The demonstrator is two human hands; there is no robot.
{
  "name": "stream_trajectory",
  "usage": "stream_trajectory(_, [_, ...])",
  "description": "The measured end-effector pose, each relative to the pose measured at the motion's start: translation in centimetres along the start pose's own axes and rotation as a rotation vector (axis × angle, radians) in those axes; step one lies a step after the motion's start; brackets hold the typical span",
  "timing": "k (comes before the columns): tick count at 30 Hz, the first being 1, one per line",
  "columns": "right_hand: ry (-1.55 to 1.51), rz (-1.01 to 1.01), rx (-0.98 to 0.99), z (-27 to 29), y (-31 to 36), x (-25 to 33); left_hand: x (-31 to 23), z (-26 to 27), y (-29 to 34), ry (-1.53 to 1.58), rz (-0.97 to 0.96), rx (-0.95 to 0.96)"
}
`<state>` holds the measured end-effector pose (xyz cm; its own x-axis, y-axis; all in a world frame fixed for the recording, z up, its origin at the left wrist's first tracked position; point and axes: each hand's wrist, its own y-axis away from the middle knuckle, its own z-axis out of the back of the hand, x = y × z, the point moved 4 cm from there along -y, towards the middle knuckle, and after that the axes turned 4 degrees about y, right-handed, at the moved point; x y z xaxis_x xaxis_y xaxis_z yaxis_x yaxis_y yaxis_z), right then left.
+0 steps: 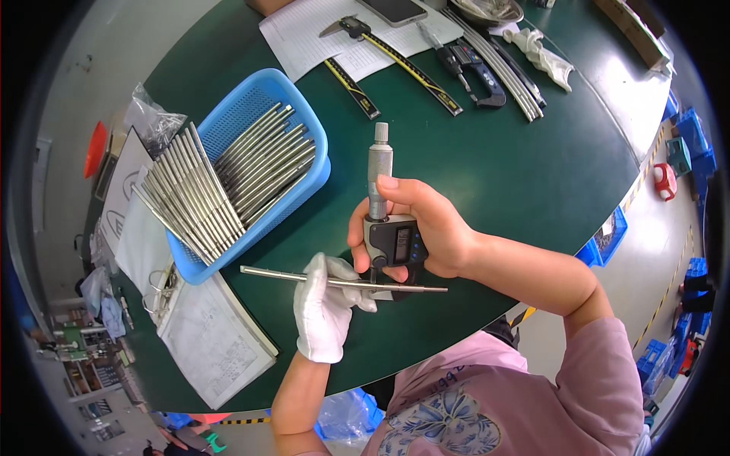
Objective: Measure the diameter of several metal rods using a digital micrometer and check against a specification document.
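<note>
My left hand (321,315), in a white glove, is closed around a thin metal rod (262,271) that lies nearly level across the front of the table. Bare, my right hand (437,228) grips a digital micrometer (380,171) held upright, thumb on its barrel and fingers round the frame. The rod passes at the micrometer's lower end, by its jaws; whether they touch it I cannot tell. To the left stands a blue plastic basket (325,163) full of similar metal rods (262,163), some stacked in a slanted bundle.
On the green table (525,175) lie calipers (411,68), a second micrometer (475,72), several loose rods (506,72), a phone (395,9) and a white glove (541,57) at the back. An open binder (217,342) sits front left. The table edge curves along the right.
</note>
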<state>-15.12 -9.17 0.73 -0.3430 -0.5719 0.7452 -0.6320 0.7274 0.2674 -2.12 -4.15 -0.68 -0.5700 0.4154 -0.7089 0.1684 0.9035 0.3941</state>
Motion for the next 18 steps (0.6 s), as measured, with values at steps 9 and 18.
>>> stream_trajectory(9, [-0.019, 0.011, 0.009, -0.5, -0.1, -1.0, 0.1, 1.0, 0.6, 0.055, 0.011, 0.029])
stream_trajectory(18, [-0.195, -0.061, 0.04, -0.3, -0.2, -1.4, 0.2, 1.2, 0.7, 0.008, 0.03, 0.09])
